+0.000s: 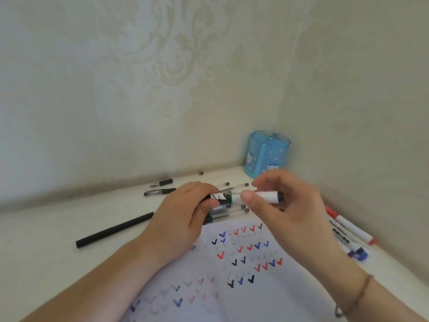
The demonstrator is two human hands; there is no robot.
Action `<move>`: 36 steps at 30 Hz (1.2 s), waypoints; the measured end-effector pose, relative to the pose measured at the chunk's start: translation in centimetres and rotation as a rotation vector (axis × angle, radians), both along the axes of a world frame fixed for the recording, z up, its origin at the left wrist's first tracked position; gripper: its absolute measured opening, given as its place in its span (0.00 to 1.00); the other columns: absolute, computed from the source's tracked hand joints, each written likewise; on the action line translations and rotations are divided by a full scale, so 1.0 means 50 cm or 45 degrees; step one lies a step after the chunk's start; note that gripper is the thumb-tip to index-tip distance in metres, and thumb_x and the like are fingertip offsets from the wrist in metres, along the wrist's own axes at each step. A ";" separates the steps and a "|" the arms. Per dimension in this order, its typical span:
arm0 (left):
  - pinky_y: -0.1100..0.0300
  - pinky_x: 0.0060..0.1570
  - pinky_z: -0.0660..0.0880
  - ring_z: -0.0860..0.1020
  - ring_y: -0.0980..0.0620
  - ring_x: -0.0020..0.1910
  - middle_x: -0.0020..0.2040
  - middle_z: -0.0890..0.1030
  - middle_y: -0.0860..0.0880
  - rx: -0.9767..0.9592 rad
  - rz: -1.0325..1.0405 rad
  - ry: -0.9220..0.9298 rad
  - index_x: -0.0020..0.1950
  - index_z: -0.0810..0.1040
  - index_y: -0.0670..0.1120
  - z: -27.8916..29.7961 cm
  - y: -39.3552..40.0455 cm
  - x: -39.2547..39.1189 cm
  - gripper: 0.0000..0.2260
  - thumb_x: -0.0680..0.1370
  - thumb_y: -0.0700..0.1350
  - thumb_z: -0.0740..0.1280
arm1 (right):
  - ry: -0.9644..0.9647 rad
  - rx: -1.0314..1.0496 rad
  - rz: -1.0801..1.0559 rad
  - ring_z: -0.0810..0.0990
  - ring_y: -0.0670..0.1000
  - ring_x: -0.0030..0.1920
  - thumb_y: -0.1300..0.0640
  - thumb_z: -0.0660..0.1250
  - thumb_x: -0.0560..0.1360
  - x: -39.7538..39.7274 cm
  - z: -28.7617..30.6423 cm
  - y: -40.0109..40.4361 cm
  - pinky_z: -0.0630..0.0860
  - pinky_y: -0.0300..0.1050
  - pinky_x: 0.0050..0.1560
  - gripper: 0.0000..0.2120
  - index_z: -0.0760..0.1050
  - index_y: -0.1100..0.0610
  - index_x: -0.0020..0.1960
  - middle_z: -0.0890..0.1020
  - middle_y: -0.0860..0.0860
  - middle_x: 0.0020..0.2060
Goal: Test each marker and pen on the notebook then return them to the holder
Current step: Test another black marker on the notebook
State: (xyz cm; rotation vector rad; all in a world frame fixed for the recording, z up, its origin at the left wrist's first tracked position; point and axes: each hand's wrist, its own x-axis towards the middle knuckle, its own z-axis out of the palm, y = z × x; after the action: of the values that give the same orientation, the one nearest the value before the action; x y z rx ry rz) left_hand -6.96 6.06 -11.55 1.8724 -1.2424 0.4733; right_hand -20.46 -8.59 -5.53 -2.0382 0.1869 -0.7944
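Note:
A white marker [262,197] with a black end is held level above the top of the notebook page [232,287]. My left hand [183,219] grips its black-capped end. My right hand [287,205] pinches the white barrel between thumb and fingers. The page is covered in red, blue and black tick marks. The blue pen holder [267,153] stands in the back corner, past my right hand, and nothing sticks out of it.
Several clear pens [229,211] lie under my hands. Black pens [160,191] lie near the back wall, and a long black pen [113,230] lies to the left. Red and blue markers [348,231] lie along the right wall. Walls close in the table behind and to the right.

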 end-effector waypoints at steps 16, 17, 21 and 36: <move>0.69 0.28 0.59 0.66 0.56 0.25 0.28 0.70 0.53 0.268 -0.417 0.040 0.49 0.74 0.51 0.035 -0.003 -0.060 0.11 0.82 0.56 0.58 | 0.147 0.565 0.538 0.64 0.51 0.20 0.59 0.65 0.73 -0.009 -0.046 0.000 0.61 0.37 0.23 0.13 0.65 0.52 0.32 0.71 0.54 0.19; 0.68 0.27 0.58 0.65 0.54 0.24 0.27 0.69 0.51 0.253 -0.457 0.069 0.49 0.75 0.52 0.038 -0.003 -0.061 0.11 0.82 0.56 0.59 | 0.142 0.523 0.553 0.65 0.51 0.20 0.59 0.65 0.73 -0.012 -0.045 -0.002 0.62 0.38 0.23 0.14 0.66 0.52 0.32 0.72 0.54 0.20; 0.67 0.26 0.57 0.63 0.52 0.22 0.25 0.70 0.48 0.261 -0.553 0.182 0.51 0.77 0.55 0.034 0.002 -0.055 0.10 0.80 0.59 0.61 | 0.120 0.347 0.601 0.68 0.51 0.21 0.57 0.68 0.73 -0.026 -0.044 -0.010 0.65 0.39 0.24 0.13 0.68 0.50 0.33 0.73 0.52 0.21; 0.61 0.48 0.72 0.74 0.52 0.46 0.48 0.75 0.59 0.140 -0.249 0.283 0.66 0.60 0.59 0.021 0.013 -0.028 0.15 0.82 0.45 0.56 | 0.315 0.324 0.222 0.69 0.48 0.20 0.60 0.76 0.69 -0.063 -0.043 -0.056 0.64 0.35 0.23 0.12 0.76 0.56 0.31 0.78 0.53 0.22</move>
State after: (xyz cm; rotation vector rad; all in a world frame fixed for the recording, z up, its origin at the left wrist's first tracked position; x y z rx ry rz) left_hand -8.34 6.69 -10.48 1.8141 -1.3048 0.0909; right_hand -23.59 -11.39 -7.70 -1.8754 0.2334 -0.3879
